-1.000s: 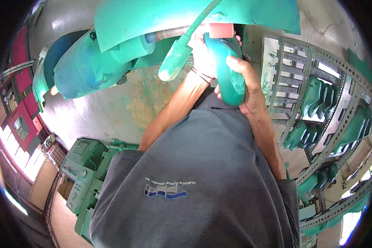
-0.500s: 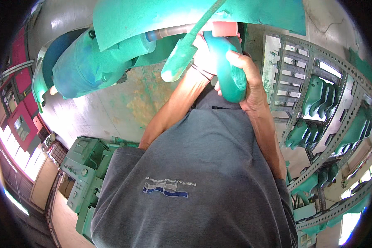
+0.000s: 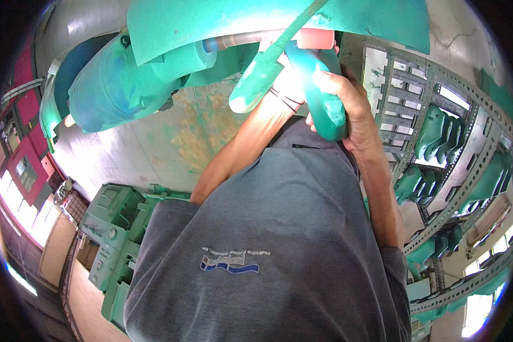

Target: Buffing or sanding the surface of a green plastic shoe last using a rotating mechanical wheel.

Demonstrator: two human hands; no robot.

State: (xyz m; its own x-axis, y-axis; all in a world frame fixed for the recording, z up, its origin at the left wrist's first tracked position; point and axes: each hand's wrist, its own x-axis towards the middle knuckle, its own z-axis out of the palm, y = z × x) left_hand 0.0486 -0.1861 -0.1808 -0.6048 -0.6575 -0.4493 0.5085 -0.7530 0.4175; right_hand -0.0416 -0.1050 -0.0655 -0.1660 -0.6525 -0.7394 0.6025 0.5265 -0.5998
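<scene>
A green, smooth, elongated piece shaped like a shoe last (image 3: 328,108) is held between my two hands, its far end up by a pink roller (image 3: 316,39) on a metal spindle (image 3: 236,41). My right hand (image 3: 354,105) is closed round its right side, thumb on top. At its left my left hand (image 3: 289,80) grips the far part; glare and the piece hide most of the fingers. Whether the piece touches the roller is hard to tell. A green-coated lamp-like rod (image 3: 257,82) hangs slantwise before my left hand.
A green curved hood (image 3: 222,25) spans above the roller. To the left lies a green cylindrical machine body (image 3: 111,85). On the right, a perforated metal rack (image 3: 430,74) carries several similar green pieces (image 3: 433,134). Another green machine (image 3: 111,228) stands at the lower left.
My right hand and the near end of the green shoe last have shifted slightly right, and the piece seems a little turned. The whole view has shifted slightly too. Both hands keep their grip.
</scene>
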